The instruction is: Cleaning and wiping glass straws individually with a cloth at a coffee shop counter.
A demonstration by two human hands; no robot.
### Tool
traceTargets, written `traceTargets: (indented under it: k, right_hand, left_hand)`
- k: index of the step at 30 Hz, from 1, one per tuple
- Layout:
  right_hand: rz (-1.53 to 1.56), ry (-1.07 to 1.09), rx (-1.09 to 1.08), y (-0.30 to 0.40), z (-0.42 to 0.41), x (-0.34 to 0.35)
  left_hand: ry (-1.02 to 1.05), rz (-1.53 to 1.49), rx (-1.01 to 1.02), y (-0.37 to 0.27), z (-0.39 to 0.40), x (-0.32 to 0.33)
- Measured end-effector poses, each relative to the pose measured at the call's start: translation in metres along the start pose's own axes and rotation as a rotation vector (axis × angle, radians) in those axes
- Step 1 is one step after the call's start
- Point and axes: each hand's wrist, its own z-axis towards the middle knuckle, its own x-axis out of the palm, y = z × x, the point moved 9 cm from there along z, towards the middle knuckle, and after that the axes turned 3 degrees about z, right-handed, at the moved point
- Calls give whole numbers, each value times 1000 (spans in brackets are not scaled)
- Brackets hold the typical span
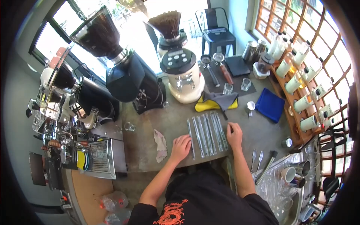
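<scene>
Several narrow sticks in clear plastic wrappers (pixel 206 135) lie side by side on the grey counter in front of me, roughly parallel. My left hand (pixel 180 146) rests at the left of the row, its fingertips at the leftmost wrapped stick (pixel 191 139), which lies a little apart from the others. Just beyond the right end of the row is my right hand (pixel 234 134), fingers bent and thumb near the index finger; whether anything small is between them cannot be told. A crumpled pale cloth (pixel 160 145) lies left of my left hand. Behind the row is a grey and yellow cloth (pixel 216 102).
Coffee grinders (pixel 185 76) stand at the back, an espresso machine (pixel 98 157) at the left. Portafilters (pixel 225 71), shot glasses (pixel 245 84) and a blue cloth (pixel 270 105) lie at the back right. Forks (pixel 260 159), a bottle rack (pixel 291 123) and a sink (pixel 294 208) are to the right.
</scene>
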Motion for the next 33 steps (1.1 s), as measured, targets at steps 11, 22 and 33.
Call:
traceTargets:
  k: [11,22,33]
  right_hand:
    - [-24,24,-21,3,5,-1]
    - [7,51,1,-7,-4,2]
    - [81,21,56,-22,-4,2]
  left_hand:
    - [11,47,2,-1,-4,5]
    - [65,104,10,-8,-6,5]
    - [10,95,17,-2,-3,5]
